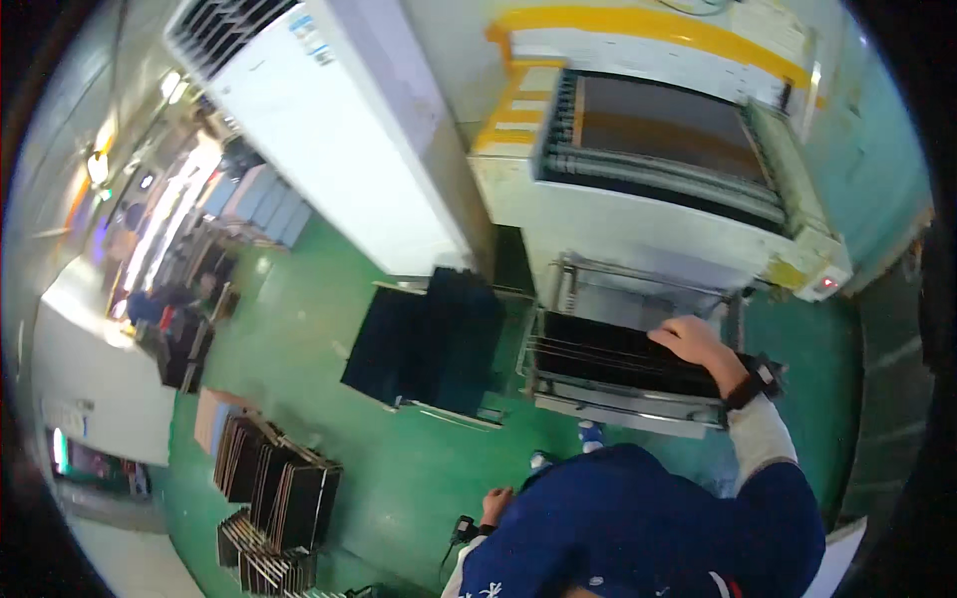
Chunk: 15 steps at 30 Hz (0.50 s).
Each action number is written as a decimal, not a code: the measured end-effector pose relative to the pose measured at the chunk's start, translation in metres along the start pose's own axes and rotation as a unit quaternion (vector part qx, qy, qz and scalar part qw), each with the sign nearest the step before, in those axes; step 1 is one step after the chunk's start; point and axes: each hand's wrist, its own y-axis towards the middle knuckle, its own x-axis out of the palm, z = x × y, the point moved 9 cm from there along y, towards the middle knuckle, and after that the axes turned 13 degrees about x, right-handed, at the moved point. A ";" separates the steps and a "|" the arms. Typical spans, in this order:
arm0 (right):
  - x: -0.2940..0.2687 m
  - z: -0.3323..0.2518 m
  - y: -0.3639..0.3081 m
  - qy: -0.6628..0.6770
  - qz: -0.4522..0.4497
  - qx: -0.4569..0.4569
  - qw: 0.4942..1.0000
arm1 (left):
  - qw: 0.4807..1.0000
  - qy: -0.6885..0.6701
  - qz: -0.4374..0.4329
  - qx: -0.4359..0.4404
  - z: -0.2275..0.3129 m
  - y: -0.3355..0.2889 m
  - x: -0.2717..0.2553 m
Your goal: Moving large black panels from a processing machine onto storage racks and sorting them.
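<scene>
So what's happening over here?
A person has their right hand at the dark panels standing in a metal rack; whether it grips one isn't clear. Their left hand is low by their body, with nothing visible in it. Beyond the rack stands a pale machine with rollers, and more dark boards stand to the left.

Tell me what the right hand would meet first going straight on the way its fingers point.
Probably the dark flat panels in the metal rack: the right hand points leftward over them. Depth is unclear, so it may already be touching their edges.
</scene>
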 end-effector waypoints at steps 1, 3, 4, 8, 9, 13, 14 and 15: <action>-0.004 -0.007 -0.005 0.002 -0.014 0.008 1.000 | 1.000 -0.014 -0.014 -0.014 0.004 -0.005 0.005; 0.003 -0.003 -0.004 -0.039 -0.012 -0.009 0.999 | 1.000 0.001 -0.023 -0.020 0.013 -0.008 0.001; 0.006 -0.002 -0.003 -0.054 -0.016 -0.007 0.998 | 1.000 -0.007 0.002 -0.021 -0.009 0.000 0.004; 0.008 -0.008 0.001 -0.100 0.008 0.008 0.995 | 0.998 -0.032 0.016 -0.043 -0.069 0.017 0.012; 0.007 -0.002 0.002 -0.091 0.001 0.038 0.995 | 0.997 -0.034 -0.006 -0.064 -0.046 0.007 0.013; 0.005 -0.002 0.004 -0.088 0.004 0.059 0.994 | 0.998 0.035 -0.025 -0.044 -0.030 -0.009 0.004; 0.007 0.001 0.009 -0.096 -0.001 0.061 0.994 | 0.998 0.003 -0.028 -0.052 -0.036 -0.011 0.008; 0.006 -0.001 0.010 -0.096 0.000 0.055 0.994 | 0.998 0.000 -0.023 -0.051 -0.040 -0.010 0.009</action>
